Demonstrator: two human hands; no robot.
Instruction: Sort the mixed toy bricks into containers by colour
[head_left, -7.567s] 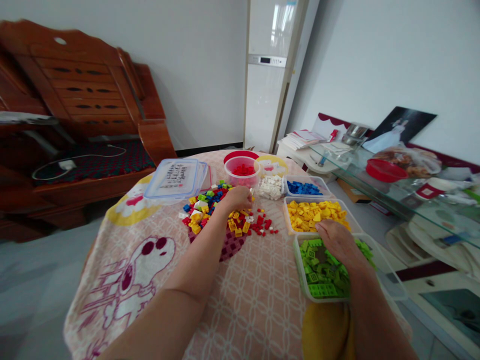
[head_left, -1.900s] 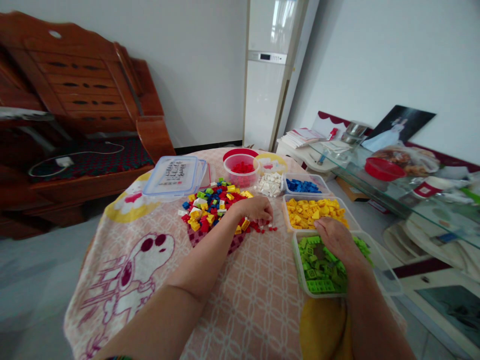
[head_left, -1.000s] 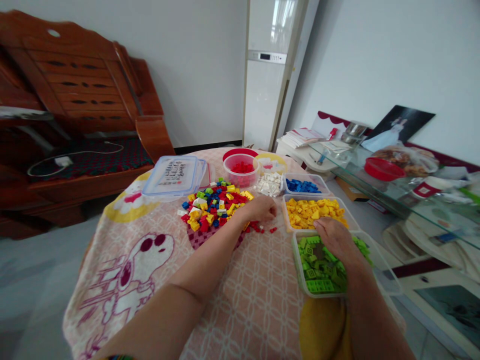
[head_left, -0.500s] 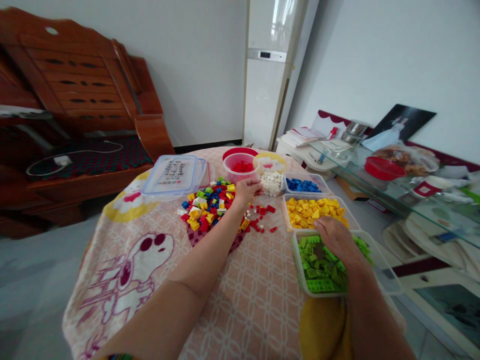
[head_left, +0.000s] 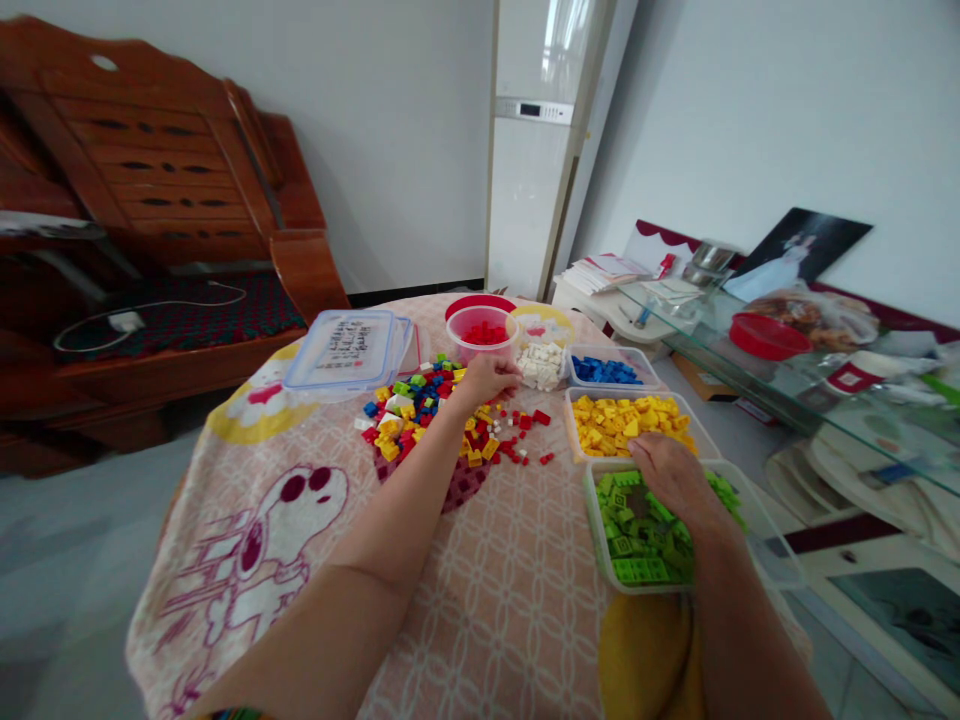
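My left hand (head_left: 486, 382) is over the right side of a mixed heap of toy building bricks (head_left: 405, 415), just in front of a clear tub of red bricks (head_left: 484, 333). Its fingers are closed in a pinch, and whatever they hold is too small or hidden to make out. On the right, my right hand (head_left: 666, 472) hangs over the shared edge of the box of yellow bricks (head_left: 615, 420) and the box of green bricks (head_left: 637, 530). Those fingers are bent together, their tips partly hidden at the yellow box's near edge.
White bricks (head_left: 541, 366) lie piled beside a box of blue bricks (head_left: 604, 370). Loose red bricks (head_left: 525, 422) are scattered on the patterned tablecloth (head_left: 510, 600). Stacked clear lids (head_left: 341, 350) rest at the back left. A cluttered glass shelf (head_left: 720, 370) stands to the right.
My left hand has shifted slightly left and away from me, uncovering some yellow bricks on the heap's near right side. My right hand has stayed in place.
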